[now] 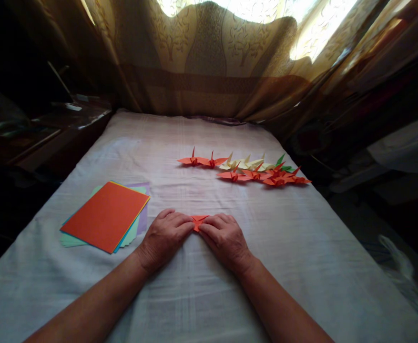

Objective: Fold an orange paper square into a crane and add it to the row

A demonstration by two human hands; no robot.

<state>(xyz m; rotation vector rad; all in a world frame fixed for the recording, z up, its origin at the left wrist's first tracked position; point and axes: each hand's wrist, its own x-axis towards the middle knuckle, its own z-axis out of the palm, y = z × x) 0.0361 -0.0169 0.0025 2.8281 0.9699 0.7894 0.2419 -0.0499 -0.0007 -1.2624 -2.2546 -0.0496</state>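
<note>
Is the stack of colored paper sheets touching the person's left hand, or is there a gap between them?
Apart. The head view shows a strip of white cloth between the stack of colored paper and the left hand, whose fingertips press the small orange folded paper instead.

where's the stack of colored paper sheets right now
In the head view, the stack of colored paper lies on the white cloth, left of centre, just beside the left hand, orange sheet on top.

Both forearms were bare, with no sleeves showing. The left hand (164, 236) and right hand (225, 239) wore no gloves. No rings or watch showed.
</note>
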